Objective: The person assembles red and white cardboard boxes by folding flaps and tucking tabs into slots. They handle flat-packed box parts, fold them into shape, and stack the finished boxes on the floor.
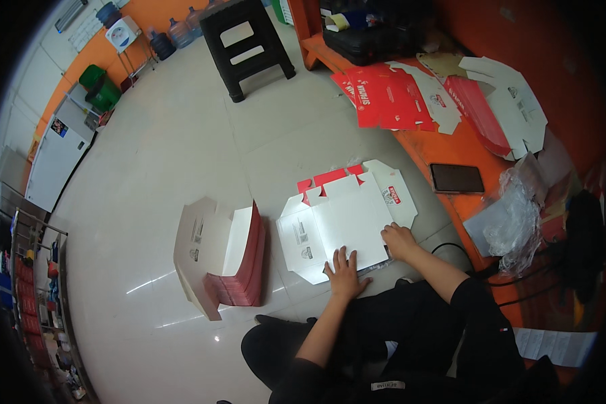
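Note:
A flat die-cut carton blank (343, 212), white inside with red flaps along its far edge, lies in front of my knees. My left hand (344, 276) rests on its near edge, fingers spread and lying flat on the white panel. At the blank's right side, my right hand (398, 241) has its fingers curled and closed on the edge beside a side flap. What is under the fingertips is partly hidden. To the left stands a stack of partly folded, nested cartons (239, 269), red outside and white inside.
An orange bench (421, 145) runs along the right, bearing red and white carton blanks (397, 101), a phone (456, 178), crumpled clear plastic (515, 225) and black cables. A black stool (246, 47) stands ahead on the tiled floor (148, 155). Shelving (37, 296) lines the far left.

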The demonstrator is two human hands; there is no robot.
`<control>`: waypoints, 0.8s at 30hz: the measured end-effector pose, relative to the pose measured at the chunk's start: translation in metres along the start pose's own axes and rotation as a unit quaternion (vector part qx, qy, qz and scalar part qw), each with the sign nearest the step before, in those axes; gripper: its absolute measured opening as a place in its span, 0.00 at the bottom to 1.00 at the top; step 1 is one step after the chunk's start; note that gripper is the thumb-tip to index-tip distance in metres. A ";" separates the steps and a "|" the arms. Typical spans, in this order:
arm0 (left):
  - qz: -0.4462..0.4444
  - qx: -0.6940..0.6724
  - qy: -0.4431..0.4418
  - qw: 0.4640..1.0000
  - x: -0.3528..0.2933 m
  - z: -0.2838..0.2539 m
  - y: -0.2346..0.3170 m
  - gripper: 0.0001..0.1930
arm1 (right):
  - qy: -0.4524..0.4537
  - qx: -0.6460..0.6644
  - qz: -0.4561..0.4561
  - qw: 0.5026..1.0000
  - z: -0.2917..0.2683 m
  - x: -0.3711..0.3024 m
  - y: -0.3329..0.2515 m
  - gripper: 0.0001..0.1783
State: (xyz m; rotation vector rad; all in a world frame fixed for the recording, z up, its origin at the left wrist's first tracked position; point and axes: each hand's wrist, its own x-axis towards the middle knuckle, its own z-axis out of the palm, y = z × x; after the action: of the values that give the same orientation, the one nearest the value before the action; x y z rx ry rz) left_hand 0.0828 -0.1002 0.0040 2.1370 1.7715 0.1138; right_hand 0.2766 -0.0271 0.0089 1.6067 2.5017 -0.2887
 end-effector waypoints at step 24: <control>-0.009 0.023 -0.122 0.992 0.087 -0.033 -0.039 0.48 | 0.047 0.169 0.398 0.901 -0.049 0.067 -0.010 0.21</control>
State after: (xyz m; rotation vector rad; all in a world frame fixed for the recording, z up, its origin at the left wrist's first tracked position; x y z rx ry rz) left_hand 0.0555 -0.0029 0.0075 2.0642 1.6655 -0.1875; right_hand 0.2388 0.0401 0.0412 2.6529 1.6754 -0.5487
